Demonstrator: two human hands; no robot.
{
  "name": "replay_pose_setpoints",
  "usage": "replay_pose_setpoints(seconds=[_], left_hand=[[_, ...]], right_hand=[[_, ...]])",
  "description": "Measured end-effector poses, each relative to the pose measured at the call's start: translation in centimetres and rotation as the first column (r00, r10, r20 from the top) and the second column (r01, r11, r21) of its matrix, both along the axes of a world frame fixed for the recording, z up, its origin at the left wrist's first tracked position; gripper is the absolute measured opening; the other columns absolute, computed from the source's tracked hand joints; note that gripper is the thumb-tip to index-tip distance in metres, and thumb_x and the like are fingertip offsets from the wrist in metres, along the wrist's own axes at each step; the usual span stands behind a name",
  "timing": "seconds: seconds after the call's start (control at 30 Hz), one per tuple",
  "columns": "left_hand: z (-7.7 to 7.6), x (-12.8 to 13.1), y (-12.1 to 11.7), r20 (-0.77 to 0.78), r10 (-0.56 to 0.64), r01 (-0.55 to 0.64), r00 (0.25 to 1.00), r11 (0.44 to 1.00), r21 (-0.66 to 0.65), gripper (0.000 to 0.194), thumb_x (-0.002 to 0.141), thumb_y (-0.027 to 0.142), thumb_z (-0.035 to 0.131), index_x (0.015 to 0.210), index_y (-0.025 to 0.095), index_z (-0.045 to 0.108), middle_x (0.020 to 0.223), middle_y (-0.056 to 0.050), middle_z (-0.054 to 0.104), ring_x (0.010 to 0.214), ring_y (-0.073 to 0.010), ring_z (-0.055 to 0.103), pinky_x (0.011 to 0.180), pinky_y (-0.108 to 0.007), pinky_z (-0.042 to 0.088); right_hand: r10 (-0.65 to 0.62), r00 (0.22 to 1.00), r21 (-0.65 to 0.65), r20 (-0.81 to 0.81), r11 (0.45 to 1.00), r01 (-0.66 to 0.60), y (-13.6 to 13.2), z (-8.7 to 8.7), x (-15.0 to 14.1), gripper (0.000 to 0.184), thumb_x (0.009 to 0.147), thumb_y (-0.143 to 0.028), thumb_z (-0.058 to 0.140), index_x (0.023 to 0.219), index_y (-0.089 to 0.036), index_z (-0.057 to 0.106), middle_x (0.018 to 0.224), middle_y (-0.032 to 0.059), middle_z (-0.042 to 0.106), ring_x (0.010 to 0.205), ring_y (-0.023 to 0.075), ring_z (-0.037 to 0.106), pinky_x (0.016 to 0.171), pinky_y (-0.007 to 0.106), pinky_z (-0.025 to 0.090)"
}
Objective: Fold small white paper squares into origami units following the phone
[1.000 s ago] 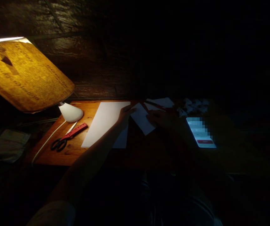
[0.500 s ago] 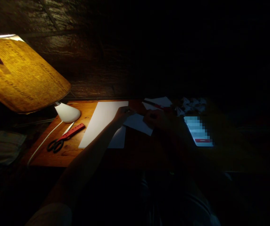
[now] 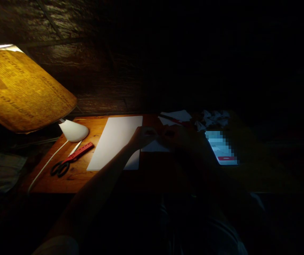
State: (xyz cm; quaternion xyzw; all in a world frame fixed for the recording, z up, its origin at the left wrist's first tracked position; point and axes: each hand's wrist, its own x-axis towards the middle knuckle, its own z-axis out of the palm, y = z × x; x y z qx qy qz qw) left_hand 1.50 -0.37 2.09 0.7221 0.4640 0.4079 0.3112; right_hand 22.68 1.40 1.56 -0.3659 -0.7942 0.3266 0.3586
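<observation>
In the head view a small piece of white paper (image 3: 155, 146) is held between my two hands over the wooden table. My left hand (image 3: 142, 137) is closed on its left side, fingers curled at the upper edge. My right hand (image 3: 171, 136), in deep shadow, is closed at its right side; its fingertips meet those of the left. A large stack or sheet of white paper (image 3: 114, 138) lies flat under and left of my left hand. Behind my right hand lie loose white paper pieces (image 3: 179, 116) with a dark, slim object across them.
At left stands a lit lamp (image 3: 73, 131) with a yellow printed shade. Scissors (image 3: 61, 168) and a red ruler-like strip (image 3: 80, 151) lie before its base. A phone (image 3: 222, 150) glows at right, with several crumpled or folded white papers (image 3: 214, 118) behind it.
My hands have come together at the upper edge of the small paper, which now shows lower and turned more level. The whole view has shifted slightly.
</observation>
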Motion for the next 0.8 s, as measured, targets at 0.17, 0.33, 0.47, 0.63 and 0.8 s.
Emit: replay_pose_setpoints(seconds=[0.17,0.33,0.47,0.63,0.8], left_hand=[[-0.3,0.1,-0.1,-0.037,0.034,-0.033,0.999,0.999,0.009,0.006,0.072,0.021,0.071,0.074,0.02,0.077,0.072,-0.003,0.075,0.067,-0.0164,0.066,0.066,-0.027,0.049],[-0.7,0.3,0.0,-0.107,0.045,-0.046,0.993,0.999,-0.011,0.008,0.072,0.02,0.067,0.072,0.018,0.075,0.071,-0.003,0.074,0.067,-0.0145,0.065,0.064,-0.025,0.047],[-0.2,-0.1,0.3,-0.052,0.053,-0.056,0.997,0.996,-0.071,0.009,0.069,0.026,0.071,0.066,0.018,0.073,0.066,-0.002,0.071,0.064,-0.014,0.062,0.062,-0.026,0.045],[0.8,-0.4,0.1,0.079,0.15,-0.129,0.985,0.964,-0.231,0.011,0.065,0.027,0.075,0.062,0.017,0.071,0.059,-0.002,0.067,0.059,-0.014,0.059,0.058,-0.027,0.044],[0.3,-1.0,0.7,0.188,0.243,-0.178,0.952,0.934,-0.309,0.011,0.06,0.025,0.079,0.06,0.017,0.071,0.06,-0.001,0.068,0.06,-0.0135,0.06,0.06,-0.027,0.046]], right_hand=[[-0.032,0.999,0.031,-0.002,0.999,0.032,-0.1,-0.3,-0.5,0.015,0.078,-0.027,0.066,0.085,-0.018,0.074,0.086,0.0051,0.076,0.078,0.0191,0.068,0.073,0.029,0.051],[-0.025,0.999,0.034,-0.028,0.999,0.026,0.0,-0.5,-0.9,0.011,0.075,-0.024,0.066,0.08,-0.017,0.073,0.084,0.0047,0.075,0.076,0.0183,0.067,0.07,0.027,0.05],[-0.064,0.996,-0.035,-0.054,0.997,0.062,0.0,0.4,-0.4,0.009,0.075,-0.023,0.068,0.079,-0.019,0.074,0.086,0.0058,0.076,0.077,0.0193,0.068,0.072,0.029,0.052],[-0.134,0.983,-0.145,-0.123,0.983,0.116,0.3,1.6,0.9,0.012,0.079,-0.027,0.067,0.073,-0.018,0.072,0.078,0.0047,0.073,0.074,0.0181,0.066,0.069,0.029,0.05],[-0.185,0.958,-0.213,-0.217,0.967,0.139,0.9,1.4,1.8,0.017,0.077,-0.033,0.068,0.07,-0.018,0.07,0.074,0.003,0.069,0.07,0.0156,0.061,0.065,0.028,0.046]])
